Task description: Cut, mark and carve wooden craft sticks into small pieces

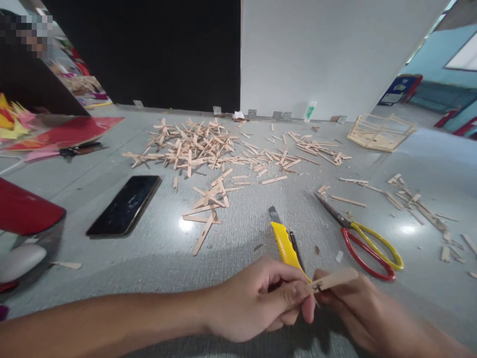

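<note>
My left hand (257, 298) and right hand (346, 303) both grip one wooden stick (333, 280). Left grip: thumb and forefinger closed on the stick's near-left end, which looks rough and chipped. Right grip: fingers closed under the other part of the stick; its far end pokes out above them. The stick is held just above the counter (156, 258), roughly level.

Just beyond the left grip lies a yellow utility knife (283, 238), its rear end hidden behind my fingers, blade end pointing away. No brand legible on it.

To the right of the grip, near: scissors (357, 236) with one red and one yellow handle loop, blades shut, tips pointing away-left.

Beyond the knife: a loose scatter of sticks (208, 149), thickest at the far left.

Left of the grip, well apart: a black phone (124, 205), screen dark, nothing readable.

Far right, by the wall: a stick-built frame (380, 132). Near it, a small white-green tube (309, 111); label too small to read.
</note>
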The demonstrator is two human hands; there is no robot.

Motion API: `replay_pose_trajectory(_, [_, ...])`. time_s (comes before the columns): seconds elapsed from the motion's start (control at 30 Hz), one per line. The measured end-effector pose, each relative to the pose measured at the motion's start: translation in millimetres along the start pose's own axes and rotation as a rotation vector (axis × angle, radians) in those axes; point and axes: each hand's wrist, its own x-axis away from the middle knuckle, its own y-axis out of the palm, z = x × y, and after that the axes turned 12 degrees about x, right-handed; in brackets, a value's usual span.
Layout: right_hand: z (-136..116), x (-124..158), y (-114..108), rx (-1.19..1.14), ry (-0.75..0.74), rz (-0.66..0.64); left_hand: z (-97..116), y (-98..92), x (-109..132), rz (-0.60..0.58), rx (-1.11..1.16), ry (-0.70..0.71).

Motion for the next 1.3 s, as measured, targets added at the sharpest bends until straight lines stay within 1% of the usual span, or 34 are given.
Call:
replay_pose_trajectory(0.1, [-1.0, -3.0, -4.4, -0.09, -0.006, -0.052, 3.0, 0.9, 0.8, -0.011, -0.026, 0.001])
replay_pose_trajectory(0.17, [-0.9, -3.1, -6.3, -0.095, -0.005, -0.051, 6.5, 2.1, 1.5, -0.006, -0.074, -0.007])
replay_pose_trajectory(0.27, [0.3, 1.2, -6.6, -0.052, 0.004, -0.042, 11.0, 3.0, 2.7, 0.003, -0.154, -0.014])
replay_pose_trajectory(0.4, [1.0, 11.2, -7.9, 0.071, -0.038, -0.078, 11.9, 1.8, 3.0, 0.024, -0.232, -0.003])
replay_pose_trajectory(0.47, [0.0, 14.8, -10.6, 0.126, -0.038, -0.07, 11.2, 1.1, 2.4, 0.018, -0.243, -0.008])
replay_pose_trajectory(0.57, [-1.9, 18.1, -13.0, 0.138, -0.027, -0.074, 10.9, 2.1, 1.1, -0.02, -0.209, -0.029])
replay_pose_trajectory(0.63, [-2.6, 20.1, -10.6, 0.094, -0.014, -0.089, 11.1, 4.4, 0.4, -0.039, -0.152, -0.045])
replay_pose_trajectory(0.73, [-2.5, 21.8, -3.1, -0.098, 0.069, -0.125, 10.5, 8.2, 0.2, -0.05, -0.064, -0.077])
replay_pose_trajectory(0.8, [-1.2, 20.7, 0.2, -0.198, 0.095, -0.1, 9.3, 8.4, 1.1, -0.052, -0.048, -0.074])
replay_pose_trajectory(0.83, [0.2, 19.3, 0.5, -0.215, 0.102, -0.064, 8.7, 7.4, 1.9, -0.049, -0.044, -0.064])
replay_pose_trajectory(0.9, [4.4, 15.9, -1.2, -0.188, 0.14, 0.033, 8.0, 3.8, 3.7, -0.02, -0.037, -0.04])
replay_pose_trajectory(0.97, [9.2, 13.1, -3.9, -0.135, 0.19, 0.103, 8.1, -0.5, 5.3, 0.018, -0.028, -0.024])
replay_pose_trajectory(1.07, [11.9, 11.1, -5.1, -0.035, 0.172, 0.163, 8.5, -3.9, 5.6, 0.029, -0.043, -0.01])
replay_pose_trajectory(1.17, [6.9, 8.4, -2.9, 0.0, 0.11, 0.179, 9.1, -2.6, 4.2, 0.007, -0.082, -0.015])
replay_pose_trajectory(1.3, [-0.2, 1.0, -2.6, -0.081, 0.054, 0.111, 11.7, 0.9, 3.9, -0.029, -0.142, -0.03])
